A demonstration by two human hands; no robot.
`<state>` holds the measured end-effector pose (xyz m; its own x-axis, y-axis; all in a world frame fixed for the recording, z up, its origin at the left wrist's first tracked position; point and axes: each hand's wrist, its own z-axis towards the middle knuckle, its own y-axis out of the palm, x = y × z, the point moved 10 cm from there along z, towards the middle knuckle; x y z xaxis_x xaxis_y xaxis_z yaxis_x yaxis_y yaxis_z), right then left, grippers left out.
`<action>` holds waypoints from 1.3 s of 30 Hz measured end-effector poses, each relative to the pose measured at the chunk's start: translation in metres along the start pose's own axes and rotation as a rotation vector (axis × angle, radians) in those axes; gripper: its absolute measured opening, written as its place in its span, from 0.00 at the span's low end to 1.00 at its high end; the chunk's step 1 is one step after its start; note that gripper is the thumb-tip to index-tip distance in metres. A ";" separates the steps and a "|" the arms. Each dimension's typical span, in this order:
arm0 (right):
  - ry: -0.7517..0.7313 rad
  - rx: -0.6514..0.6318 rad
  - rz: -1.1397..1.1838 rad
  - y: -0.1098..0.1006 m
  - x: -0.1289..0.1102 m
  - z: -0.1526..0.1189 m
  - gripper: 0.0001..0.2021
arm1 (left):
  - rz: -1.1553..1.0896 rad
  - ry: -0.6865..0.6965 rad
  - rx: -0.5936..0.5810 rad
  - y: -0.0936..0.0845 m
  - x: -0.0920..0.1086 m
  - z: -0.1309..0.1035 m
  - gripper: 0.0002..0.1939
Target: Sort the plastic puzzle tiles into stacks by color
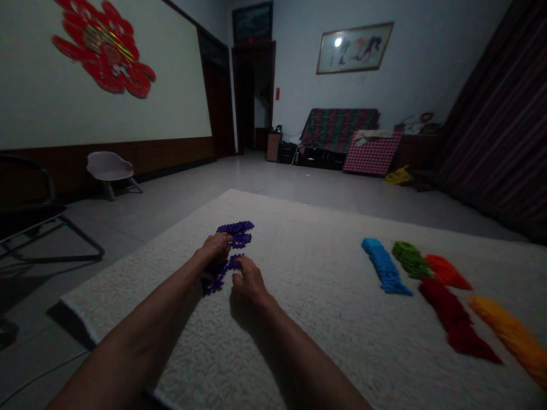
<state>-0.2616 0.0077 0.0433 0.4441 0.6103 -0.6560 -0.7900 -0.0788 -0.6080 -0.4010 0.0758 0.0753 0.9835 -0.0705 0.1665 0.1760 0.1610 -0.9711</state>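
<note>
Pieces (241, 241) lie on the left of the rug (307, 285), five piles (384, 267) on its right. Left of the rug, a chair (110, 167) stands on the floor (183, 176).

Pale wall (294, 68), beyond the fingers: framed picture (354, 48), dark doorway (252, 97). Side wall (25, 102), left of the fingers: cream above, brown wood below, red decoration (109, 48). Floor (171, 176), beyond the fingers: grey, smooth. Small pale chair (110, 167), far left of the fingers. Low cabinet (325, 158), beyond and right: striped cloth (342, 128) over its top. Dark striped curtain (487, 119), far right. Light: dim.
</note>
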 end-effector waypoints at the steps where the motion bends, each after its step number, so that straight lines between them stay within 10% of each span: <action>1: 0.017 0.026 0.010 -0.015 0.009 -0.002 0.24 | 0.045 -0.020 -0.001 0.002 0.005 0.002 0.15; 5: 0.115 0.253 -0.083 -0.118 0.065 -0.027 0.22 | 0.011 0.054 -0.023 0.021 0.056 0.021 0.18; 10: 0.184 0.610 -0.423 -0.273 0.123 -0.098 0.23 | -0.193 0.229 -0.069 0.056 0.166 0.041 0.22; 14: 0.454 0.641 -0.684 -0.337 0.172 -0.141 0.27 | -0.474 0.288 -0.187 0.075 0.260 0.053 0.27; 25: 0.543 0.605 -0.746 -0.341 0.226 -0.155 0.33 | -0.623 0.337 -0.232 0.097 0.434 0.128 0.36; 32: 0.551 0.627 -0.744 -0.339 0.228 -0.158 0.31 | -0.693 0.190 -0.225 0.137 0.474 0.177 0.41; 39: 0.614 0.624 -0.690 -0.347 0.218 -0.155 0.37 | -0.783 0.405 -0.363 0.153 0.505 0.152 0.35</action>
<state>0.1744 0.0458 0.0419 0.8671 -0.1364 -0.4791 -0.2909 0.6420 -0.7094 0.1291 0.2142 0.0365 0.4909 -0.3754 0.7862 0.6879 -0.3868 -0.6142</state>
